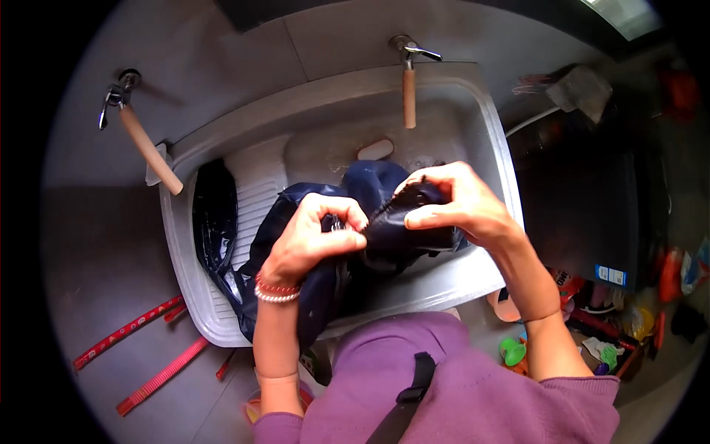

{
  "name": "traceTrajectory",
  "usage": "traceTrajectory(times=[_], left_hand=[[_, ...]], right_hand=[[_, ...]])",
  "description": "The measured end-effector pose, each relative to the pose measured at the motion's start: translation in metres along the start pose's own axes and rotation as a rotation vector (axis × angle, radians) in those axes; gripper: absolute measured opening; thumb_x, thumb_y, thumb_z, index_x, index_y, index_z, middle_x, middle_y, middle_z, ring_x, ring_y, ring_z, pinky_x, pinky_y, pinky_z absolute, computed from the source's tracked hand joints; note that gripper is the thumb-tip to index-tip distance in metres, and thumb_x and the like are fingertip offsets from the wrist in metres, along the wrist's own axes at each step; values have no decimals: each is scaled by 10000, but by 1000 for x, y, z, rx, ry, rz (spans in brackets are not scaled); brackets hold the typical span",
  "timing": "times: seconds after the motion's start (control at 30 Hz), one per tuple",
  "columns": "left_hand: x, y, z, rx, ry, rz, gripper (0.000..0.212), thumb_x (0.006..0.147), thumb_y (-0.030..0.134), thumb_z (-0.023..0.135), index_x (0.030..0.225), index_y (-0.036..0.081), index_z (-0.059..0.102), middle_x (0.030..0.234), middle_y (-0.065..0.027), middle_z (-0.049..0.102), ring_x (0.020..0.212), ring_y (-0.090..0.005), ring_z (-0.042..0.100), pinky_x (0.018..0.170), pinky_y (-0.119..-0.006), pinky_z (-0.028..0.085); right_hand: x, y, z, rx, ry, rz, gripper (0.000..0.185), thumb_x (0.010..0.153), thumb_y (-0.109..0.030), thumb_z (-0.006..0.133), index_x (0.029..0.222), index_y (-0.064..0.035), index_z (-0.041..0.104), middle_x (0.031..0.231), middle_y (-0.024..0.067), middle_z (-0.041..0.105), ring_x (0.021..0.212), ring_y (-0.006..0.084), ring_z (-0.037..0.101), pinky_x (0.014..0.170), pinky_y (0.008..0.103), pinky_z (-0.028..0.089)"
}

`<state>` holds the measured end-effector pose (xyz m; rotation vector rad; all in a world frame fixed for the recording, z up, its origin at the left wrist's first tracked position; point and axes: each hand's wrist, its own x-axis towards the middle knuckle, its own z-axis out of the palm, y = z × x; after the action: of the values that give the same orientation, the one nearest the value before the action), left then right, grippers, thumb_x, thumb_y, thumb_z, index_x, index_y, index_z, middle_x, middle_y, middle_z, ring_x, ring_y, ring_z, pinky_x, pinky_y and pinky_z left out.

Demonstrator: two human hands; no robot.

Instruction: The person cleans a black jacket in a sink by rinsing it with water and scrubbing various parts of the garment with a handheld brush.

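A wet, dark garment or bag (319,277) of shiny fabric lies bunched in a grey laundry sink (183,266) and hangs over its front edge. My left hand (313,238) pinches a small piece at what looks like a zipper, between thumb and forefinger. On the right, my right hand (460,208) grips the dark fabric beside the zipper line, with the thumb on top. Part of the same dark material rests on the ribbed washboard (255,166) at the left. A pale oval bar (375,150), perhaps soap, lies in the basin behind the fabric.
Two wall taps with tan hoses stand above the sink, one left (150,147) and one right (409,100). Red patterned poles (161,377) are at the lower left. A dark appliance or cabinet (582,216) stands at the right, with toys (512,351) and other items on the floor.
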<state>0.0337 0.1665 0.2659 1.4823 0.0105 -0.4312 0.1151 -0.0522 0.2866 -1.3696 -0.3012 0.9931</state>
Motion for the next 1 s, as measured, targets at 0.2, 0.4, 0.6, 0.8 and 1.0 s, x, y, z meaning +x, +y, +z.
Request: traceTrajectory(times=[0.2,0.4,0.6,0.8,1.0], left_hand=[[6,-90,1,-153,60,-148,95,712,103,653,708,34,588,693,39,547,656,-42,476,631,-208,370],[9,-102,2,-205,84,-159,82,741,85,644,713,21,601,678,29,563,647,-51,492,625,-208,381],[13,-109,5,-200,89,-155,89,745,79,651,709,27,588,691,33,560,646,-43,494,619,-198,383],[14,-110,4,-236,89,-184,84,748,76,650,710,46,581,704,44,555,655,-31,493,628,-191,386],[14,-115,3,-236,80,-199,81,751,73,647,709,54,580,712,51,554,665,-28,493,637,-185,384]], right_hand=[[21,89,-14,72,25,162,226,704,-109,755,891,-5,680,809,19,670,738,72,586,710,219,466],[26,102,-12,180,114,191,168,736,-116,737,843,-3,673,764,22,652,673,74,585,646,210,464],[36,117,-16,187,147,252,146,820,-152,665,817,-7,670,754,14,645,651,65,573,620,206,458],[38,125,-16,284,207,235,182,826,-194,652,753,-27,663,715,14,632,623,69,560,583,218,447],[41,135,-19,422,214,227,222,857,-231,617,741,-46,660,739,-5,631,673,65,559,644,222,447]])
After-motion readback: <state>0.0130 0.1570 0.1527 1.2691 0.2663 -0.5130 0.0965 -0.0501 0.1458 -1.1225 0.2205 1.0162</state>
